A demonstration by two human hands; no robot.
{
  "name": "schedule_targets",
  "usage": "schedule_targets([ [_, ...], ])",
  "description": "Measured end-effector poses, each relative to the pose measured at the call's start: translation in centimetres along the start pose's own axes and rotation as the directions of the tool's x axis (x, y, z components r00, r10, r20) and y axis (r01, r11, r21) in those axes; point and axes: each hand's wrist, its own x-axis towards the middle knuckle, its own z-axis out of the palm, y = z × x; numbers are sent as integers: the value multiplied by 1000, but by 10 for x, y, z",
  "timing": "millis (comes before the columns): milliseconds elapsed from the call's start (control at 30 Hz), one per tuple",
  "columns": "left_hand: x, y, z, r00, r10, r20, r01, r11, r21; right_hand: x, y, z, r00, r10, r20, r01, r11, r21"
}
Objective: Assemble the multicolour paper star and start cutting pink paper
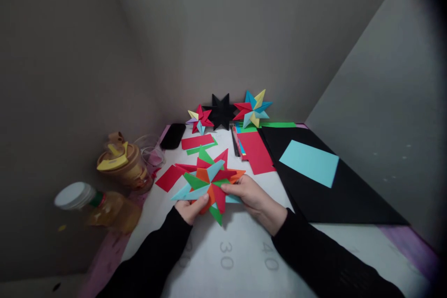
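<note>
A many-pointed folded paper star [213,182] in green, red, orange and light blue is held above the white table covering. My left hand [191,208] pinches its lower left edge, thumb on top. On the right side, my right hand [253,198] grips the star between thumb and fingers. The fingers beneath the paper are hidden on both hands. Just left of the star lies a red paper rectangle [170,178]. Behind it are another red paper piece [197,141] and a green one under that.
Finished paper stars, including a black star [220,111], lean against the back wall. A black sheet [335,181] with a light blue paper [310,162] lies at right, near red sheets [255,152]. At left are a phone [173,136], a brown cup [127,167] and a bottle [111,212].
</note>
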Motion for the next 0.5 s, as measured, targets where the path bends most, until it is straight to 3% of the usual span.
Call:
schedule_targets([
  [133,0,10,-6,976,22,216,27,975,-219,3,-7,-9,998,16,-66,-15,1000,5],
  [267,2,23,-16,973,-24,230,106,930,-352,2,-23,-18,1000,-8,-8,7,993,-121],
  [500,5,16,-18,979,-41,199,71,987,-146,-7,-33,-16,982,28,185,42,930,-364],
])
